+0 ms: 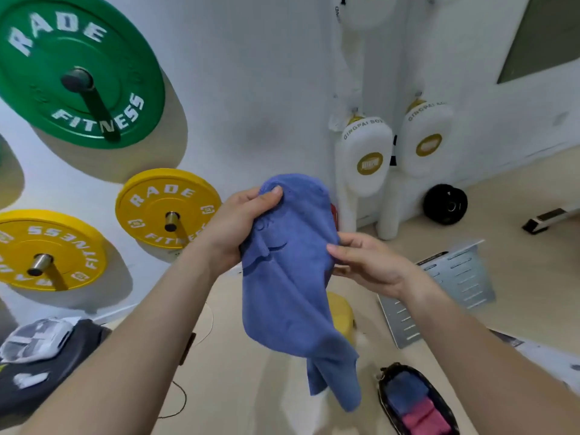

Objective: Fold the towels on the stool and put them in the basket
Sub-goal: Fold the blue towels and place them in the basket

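We hold the blue towel [288, 277] up in the air between both hands, a soft, napped terry cloth, bunched at the top and hanging below our grip in a long limp fold that ends in a twisted tail. Our left hand [238, 227] grips its upper left corner, thumb pressed flat on the front and fingers curled behind the cloth. Our right hand [367, 262] pinches the right edge a little lower, fingers laid along the front with the thumb underneath. Just behind the hanging cloth, below the grip, shows the rounded, smooth seat of the yellow stool [342, 312], mostly hidden. Further down and to the right of the grip sits the basket [383, 376], a dark oval with a patterned rim, holding a folded blue towel [406, 390] and a folded pink towel [422, 419] side by side. Beyond the right hand stands a grey plastic crate [464, 277] with slotted walls. Left of the grip, round yellow weight plates [166, 208] hang on metal pegs on the white wall.
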`<move>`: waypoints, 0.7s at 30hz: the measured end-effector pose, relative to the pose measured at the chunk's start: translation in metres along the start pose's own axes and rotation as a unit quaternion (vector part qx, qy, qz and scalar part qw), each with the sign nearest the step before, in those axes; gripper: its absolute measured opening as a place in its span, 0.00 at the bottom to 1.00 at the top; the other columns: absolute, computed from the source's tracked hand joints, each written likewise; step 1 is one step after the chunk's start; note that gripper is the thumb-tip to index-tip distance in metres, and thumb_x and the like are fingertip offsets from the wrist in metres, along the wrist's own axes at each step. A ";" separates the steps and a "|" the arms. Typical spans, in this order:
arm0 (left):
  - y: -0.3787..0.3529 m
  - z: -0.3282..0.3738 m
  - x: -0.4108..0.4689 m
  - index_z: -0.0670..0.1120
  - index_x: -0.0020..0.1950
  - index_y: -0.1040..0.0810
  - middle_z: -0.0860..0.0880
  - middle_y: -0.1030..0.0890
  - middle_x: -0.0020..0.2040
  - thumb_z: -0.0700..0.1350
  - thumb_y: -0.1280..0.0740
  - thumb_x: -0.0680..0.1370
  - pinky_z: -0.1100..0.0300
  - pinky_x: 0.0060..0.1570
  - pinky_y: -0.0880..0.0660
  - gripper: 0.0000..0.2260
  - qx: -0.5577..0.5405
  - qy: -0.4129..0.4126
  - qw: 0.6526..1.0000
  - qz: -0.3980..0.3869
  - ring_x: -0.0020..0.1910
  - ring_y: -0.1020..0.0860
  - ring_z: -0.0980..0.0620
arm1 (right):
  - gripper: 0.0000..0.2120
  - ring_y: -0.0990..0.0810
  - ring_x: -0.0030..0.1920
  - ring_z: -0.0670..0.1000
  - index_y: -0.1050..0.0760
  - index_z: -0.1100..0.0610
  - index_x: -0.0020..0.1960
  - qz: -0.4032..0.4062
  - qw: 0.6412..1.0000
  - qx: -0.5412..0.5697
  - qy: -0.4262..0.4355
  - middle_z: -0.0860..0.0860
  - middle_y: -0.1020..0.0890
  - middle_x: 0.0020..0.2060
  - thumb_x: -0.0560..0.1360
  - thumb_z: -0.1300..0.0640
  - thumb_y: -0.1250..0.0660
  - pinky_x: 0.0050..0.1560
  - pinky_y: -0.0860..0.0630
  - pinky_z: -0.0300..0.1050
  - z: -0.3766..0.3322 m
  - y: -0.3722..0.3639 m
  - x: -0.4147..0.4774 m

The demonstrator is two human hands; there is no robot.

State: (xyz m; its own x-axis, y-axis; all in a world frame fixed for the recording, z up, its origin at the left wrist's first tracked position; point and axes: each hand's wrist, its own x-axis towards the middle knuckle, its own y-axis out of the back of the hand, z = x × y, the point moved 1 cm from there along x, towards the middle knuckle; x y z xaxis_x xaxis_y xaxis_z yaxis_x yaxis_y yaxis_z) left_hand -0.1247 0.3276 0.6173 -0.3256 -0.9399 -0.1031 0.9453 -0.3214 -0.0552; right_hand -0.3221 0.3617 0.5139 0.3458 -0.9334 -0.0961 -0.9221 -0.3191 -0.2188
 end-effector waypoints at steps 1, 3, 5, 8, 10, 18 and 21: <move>0.007 -0.003 0.011 0.43 0.48 0.18 0.46 0.15 0.45 0.44 0.36 0.79 0.60 0.42 0.20 0.09 -0.001 0.002 1.000 0.006 0.44 0.17 0.50 | 0.29 0.19 0.48 0.49 0.18 0.57 0.50 0.034 0.999 -0.025 0.008 0.52 0.16 0.48 0.57 0.39 0.21 0.53 0.25 0.46 -0.002 0.007 0.007; 0.020 -0.012 0.033 0.44 0.50 0.18 0.46 0.14 0.47 0.44 0.37 0.80 0.59 0.44 0.20 0.09 -0.001 0.002 1.000 0.020 0.47 0.16 0.49 | 0.27 0.19 0.46 0.51 0.21 0.62 0.49 0.084 0.993 -0.079 0.027 0.57 0.17 0.45 0.64 0.40 0.24 0.50 0.25 0.48 -0.010 0.021 0.020; 0.033 -0.020 0.054 0.44 0.52 0.19 0.47 0.14 0.48 0.45 0.38 0.80 0.59 0.45 0.20 0.09 -0.027 0.005 0.999 0.033 0.49 0.17 0.49 | 0.19 0.20 0.42 0.50 0.22 0.63 0.47 0.088 0.989 -0.114 0.022 0.58 0.18 0.41 0.69 0.48 0.27 0.44 0.25 0.43 -0.016 0.032 0.031; 0.056 -0.029 0.085 0.44 0.53 0.20 0.47 0.14 0.46 0.47 0.40 0.81 0.60 0.42 0.20 0.11 -0.070 0.009 0.997 0.015 0.47 0.16 0.50 | 0.05 0.27 0.32 0.46 0.19 0.55 0.45 0.045 0.975 -0.213 -0.055 0.54 0.23 0.30 0.71 0.55 0.26 0.34 0.31 0.35 -0.004 0.039 0.049; 0.075 -0.036 0.107 0.44 0.55 0.22 0.46 0.15 0.45 0.47 0.41 0.82 0.61 0.40 0.21 0.11 -0.077 0.029 0.997 -0.003 0.46 0.16 0.51 | 0.03 0.31 0.27 0.40 0.19 0.52 0.41 0.041 0.942 -0.313 -0.117 0.42 0.26 0.24 0.72 0.59 0.27 0.31 0.36 0.29 0.023 0.039 0.064; 0.135 -0.110 0.174 0.47 0.48 0.24 0.51 0.19 0.33 0.46 0.42 0.82 0.66 0.31 0.24 0.08 0.028 0.172 0.970 -0.170 0.33 0.20 0.58 | 0.23 0.29 0.62 0.38 0.31 0.51 0.65 0.240 0.961 -0.065 -0.120 0.41 0.26 0.62 0.72 0.59 0.28 0.60 0.31 0.36 0.135 -0.011 0.137; 0.137 -0.135 0.185 0.47 0.51 0.23 0.51 0.17 0.39 0.45 0.40 0.81 0.65 0.38 0.21 0.07 0.020 0.226 0.944 -0.239 0.38 0.18 0.57 | 0.31 0.28 0.62 0.39 0.33 0.51 0.69 0.224 0.963 -0.107 -0.103 0.46 0.24 0.64 0.69 0.59 0.24 0.61 0.29 0.36 0.154 -0.037 0.178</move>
State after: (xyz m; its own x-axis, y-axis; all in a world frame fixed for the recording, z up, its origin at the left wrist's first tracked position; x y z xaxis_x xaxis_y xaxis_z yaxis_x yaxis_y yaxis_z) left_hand -0.0575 0.1255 0.4562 -0.6812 -0.5449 -0.4890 0.6859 -0.7085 -0.1660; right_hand -0.1999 0.2331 0.3553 -0.0887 -0.9398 -0.3300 -0.9939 0.0615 0.0919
